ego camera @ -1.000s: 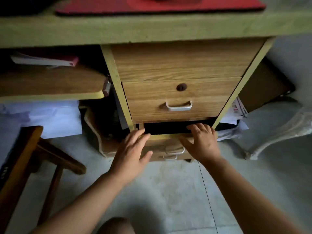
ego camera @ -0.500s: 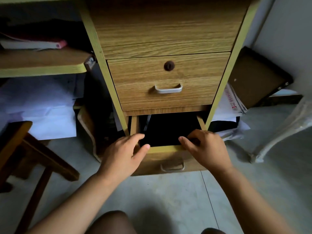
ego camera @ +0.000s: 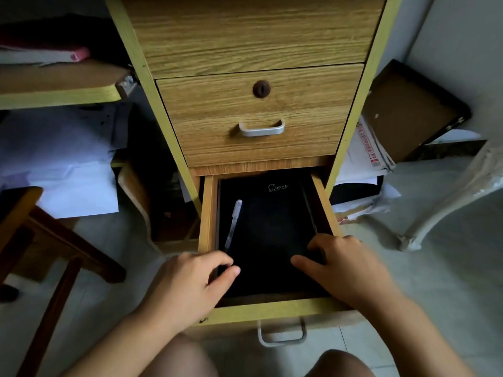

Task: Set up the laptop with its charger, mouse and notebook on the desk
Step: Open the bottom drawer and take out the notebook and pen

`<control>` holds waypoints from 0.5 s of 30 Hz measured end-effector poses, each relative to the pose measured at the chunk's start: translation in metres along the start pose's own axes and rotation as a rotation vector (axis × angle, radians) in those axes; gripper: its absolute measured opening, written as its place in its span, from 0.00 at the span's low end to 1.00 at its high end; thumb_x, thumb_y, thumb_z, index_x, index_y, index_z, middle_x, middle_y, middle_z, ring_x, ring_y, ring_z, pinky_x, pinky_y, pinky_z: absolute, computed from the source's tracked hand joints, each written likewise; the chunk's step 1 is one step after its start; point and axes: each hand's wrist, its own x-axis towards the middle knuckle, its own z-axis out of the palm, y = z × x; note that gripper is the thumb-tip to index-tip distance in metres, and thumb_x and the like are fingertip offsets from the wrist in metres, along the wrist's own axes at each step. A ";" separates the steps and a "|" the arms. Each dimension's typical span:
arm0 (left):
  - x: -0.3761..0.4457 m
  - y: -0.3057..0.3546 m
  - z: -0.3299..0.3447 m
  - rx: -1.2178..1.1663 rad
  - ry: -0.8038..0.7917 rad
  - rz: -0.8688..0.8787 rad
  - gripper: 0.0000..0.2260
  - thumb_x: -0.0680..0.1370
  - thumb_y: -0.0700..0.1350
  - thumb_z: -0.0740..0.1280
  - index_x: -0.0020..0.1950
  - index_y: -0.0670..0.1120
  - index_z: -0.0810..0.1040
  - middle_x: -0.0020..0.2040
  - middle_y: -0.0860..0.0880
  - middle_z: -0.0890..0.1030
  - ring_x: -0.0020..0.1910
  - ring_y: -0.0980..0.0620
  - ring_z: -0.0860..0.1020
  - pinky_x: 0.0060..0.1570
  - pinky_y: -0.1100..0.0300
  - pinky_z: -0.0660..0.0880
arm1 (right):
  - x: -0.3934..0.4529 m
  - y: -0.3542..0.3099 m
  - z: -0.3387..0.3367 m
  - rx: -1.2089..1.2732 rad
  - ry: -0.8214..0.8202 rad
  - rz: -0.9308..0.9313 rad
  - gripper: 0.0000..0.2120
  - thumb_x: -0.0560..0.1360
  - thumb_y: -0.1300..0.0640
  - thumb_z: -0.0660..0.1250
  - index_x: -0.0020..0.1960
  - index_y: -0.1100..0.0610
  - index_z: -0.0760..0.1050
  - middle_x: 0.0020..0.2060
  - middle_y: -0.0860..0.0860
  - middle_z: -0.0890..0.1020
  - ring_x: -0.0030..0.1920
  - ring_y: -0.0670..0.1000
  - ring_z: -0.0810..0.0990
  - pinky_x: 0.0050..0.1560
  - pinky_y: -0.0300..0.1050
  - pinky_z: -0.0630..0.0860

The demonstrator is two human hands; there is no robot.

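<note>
Open bottom drawer [ego camera: 208,213] holds one notebook [ego camera: 266,227], one pen [ego camera: 233,225].

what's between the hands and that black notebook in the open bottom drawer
Nothing blocks it. The black notebook lies exposed; a white pen rests on its left side. The left hand and right hand are already reaching in.

The bottom drawer [ego camera: 268,308] stood pulled out, its top left open for reaching in from above. Its floor was nearly covered by a black notebook [ego camera: 266,235], with a pen [ego camera: 233,224] laid along the left wall. The closed drawer [ego camera: 258,115] overhung the rear.
</note>
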 end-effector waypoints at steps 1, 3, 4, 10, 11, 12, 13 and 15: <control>0.005 0.001 0.000 -0.014 -0.019 -0.008 0.10 0.72 0.57 0.66 0.49 0.55 0.80 0.27 0.57 0.76 0.28 0.60 0.76 0.29 0.67 0.70 | 0.000 0.000 0.000 0.001 0.002 0.004 0.20 0.71 0.37 0.62 0.52 0.52 0.74 0.36 0.49 0.74 0.39 0.52 0.77 0.38 0.45 0.76; 0.020 0.004 0.002 -0.052 0.013 -0.004 0.10 0.73 0.54 0.66 0.51 0.54 0.80 0.42 0.56 0.82 0.41 0.57 0.79 0.40 0.56 0.78 | 0.000 -0.001 0.001 -0.005 0.025 0.000 0.20 0.72 0.37 0.62 0.54 0.51 0.74 0.37 0.49 0.75 0.40 0.53 0.77 0.38 0.44 0.74; 0.030 0.006 0.005 -0.062 0.035 0.007 0.10 0.74 0.52 0.67 0.52 0.53 0.80 0.46 0.55 0.81 0.44 0.55 0.79 0.43 0.54 0.79 | 0.000 -0.001 0.002 -0.010 0.052 -0.008 0.20 0.71 0.37 0.62 0.55 0.50 0.73 0.38 0.50 0.77 0.42 0.53 0.79 0.39 0.44 0.74; 0.097 0.004 0.037 0.142 -0.149 -0.005 0.12 0.76 0.44 0.65 0.59 0.45 0.74 0.60 0.45 0.74 0.56 0.44 0.75 0.53 0.50 0.75 | -0.001 0.002 0.006 0.023 0.180 -0.002 0.20 0.71 0.38 0.62 0.57 0.48 0.74 0.41 0.50 0.81 0.45 0.55 0.80 0.39 0.44 0.71; 0.105 0.003 0.042 0.198 -0.176 -0.014 0.12 0.76 0.43 0.64 0.59 0.44 0.73 0.61 0.43 0.73 0.57 0.42 0.74 0.54 0.49 0.74 | -0.002 0.002 0.005 0.027 0.185 0.005 0.20 0.71 0.38 0.62 0.56 0.48 0.74 0.40 0.49 0.80 0.45 0.55 0.80 0.38 0.44 0.71; 0.110 0.003 0.045 0.251 -0.190 -0.028 0.13 0.76 0.42 0.64 0.60 0.44 0.73 0.61 0.42 0.72 0.58 0.41 0.72 0.54 0.49 0.73 | -0.003 0.001 0.006 0.028 0.181 0.011 0.20 0.71 0.38 0.62 0.56 0.48 0.74 0.39 0.49 0.79 0.45 0.54 0.80 0.39 0.45 0.72; 0.114 0.003 0.047 0.291 -0.196 -0.046 0.13 0.76 0.41 0.64 0.60 0.43 0.72 0.61 0.41 0.70 0.58 0.40 0.72 0.53 0.49 0.72 | -0.003 0.001 0.005 0.032 0.174 0.016 0.19 0.71 0.38 0.63 0.56 0.49 0.74 0.37 0.48 0.78 0.44 0.54 0.80 0.39 0.45 0.73; 0.119 0.004 0.048 0.321 -0.205 -0.099 0.15 0.74 0.36 0.63 0.61 0.43 0.69 0.61 0.40 0.68 0.56 0.39 0.73 0.50 0.50 0.72 | -0.003 -0.001 0.005 0.063 0.147 0.026 0.19 0.71 0.39 0.63 0.56 0.49 0.74 0.37 0.47 0.76 0.43 0.53 0.80 0.39 0.44 0.74</control>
